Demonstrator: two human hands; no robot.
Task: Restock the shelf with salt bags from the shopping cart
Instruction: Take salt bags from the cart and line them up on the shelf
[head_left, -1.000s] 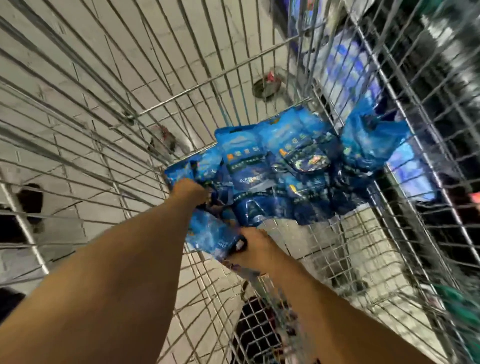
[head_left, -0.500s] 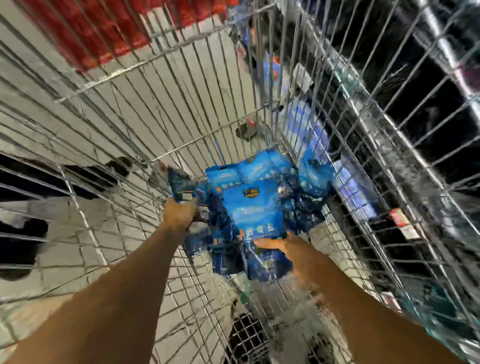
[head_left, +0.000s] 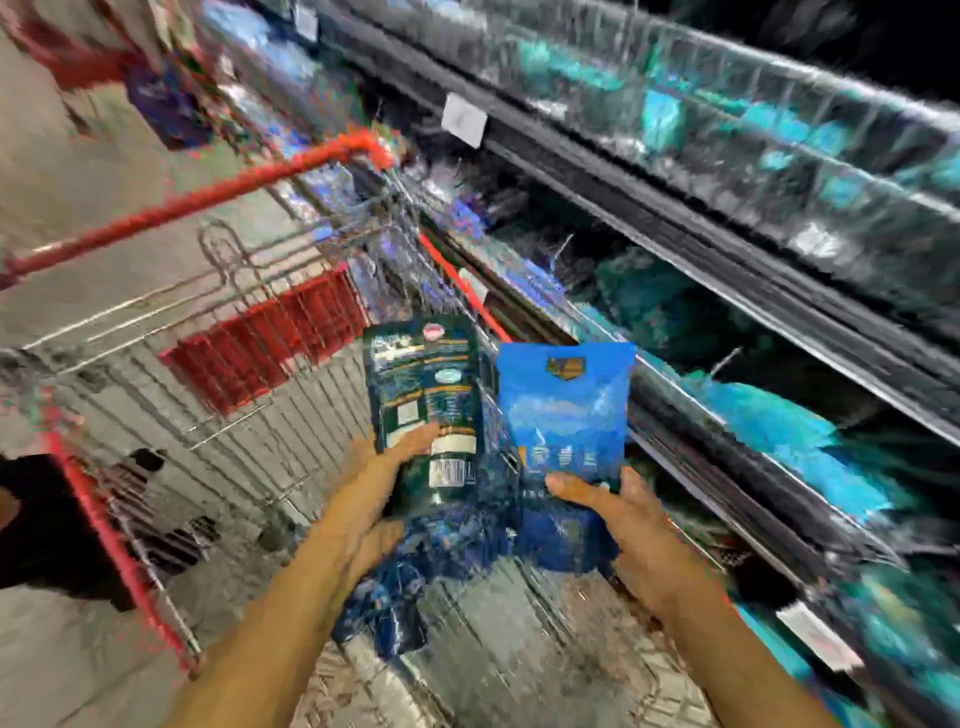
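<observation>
single head view, close, angled down over cart (head_left: 218, 332), shelf (head_left: 675, 218) at right.

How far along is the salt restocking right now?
Done: some bags are lifted out above the shopping cart. In hand: the left hand holds a dark bag and the right hand a blue bag, with more bunched below. Left: setting them on the shelf; blur hides whether more remain in the cart.

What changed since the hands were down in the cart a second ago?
Both hands have lifted a bundle of salt bags up out of the shopping cart toward the shelf; the view swung that way. Left hand and right hand keep their grip.
</observation>
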